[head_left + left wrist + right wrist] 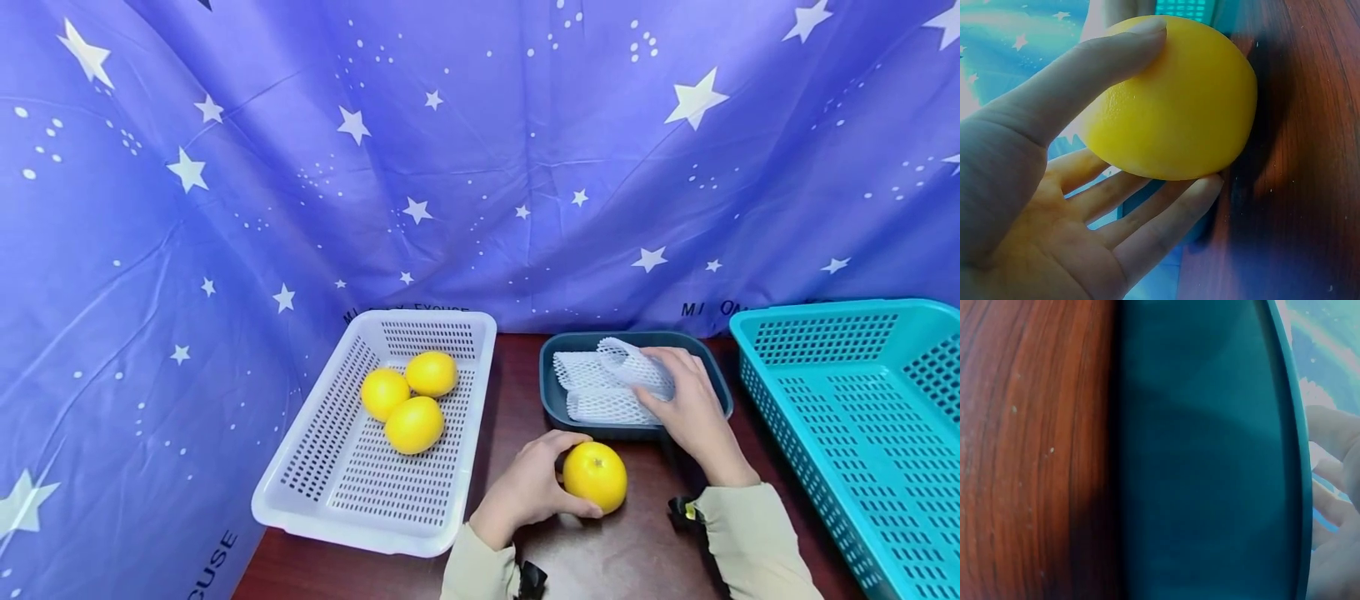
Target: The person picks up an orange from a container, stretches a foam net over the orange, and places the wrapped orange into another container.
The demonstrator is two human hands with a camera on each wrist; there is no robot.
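Note:
My left hand (528,486) grips a round yellow citrus fruit (595,477) low over the table, thumb on one side and fingers on the other. In the left wrist view the thumb lies over the fruit (1175,100) and fingertips touch its underside. Over the dark tray (558,414), my right hand (692,408) pinches a white foam net sleeve (626,360) between thumb and fingers. More foam net sleeves (603,406) lie beneath it. In the right wrist view the tray's side (1210,456) hides part of the right hand (1335,487).
To the left stands a white perforated basket (367,533) with three yellow fruits (415,425) inside. A turquoise basket (817,492) stands at the right. A blue star-patterned curtain (487,167) hangs behind the dark reddish wooden table (517,375).

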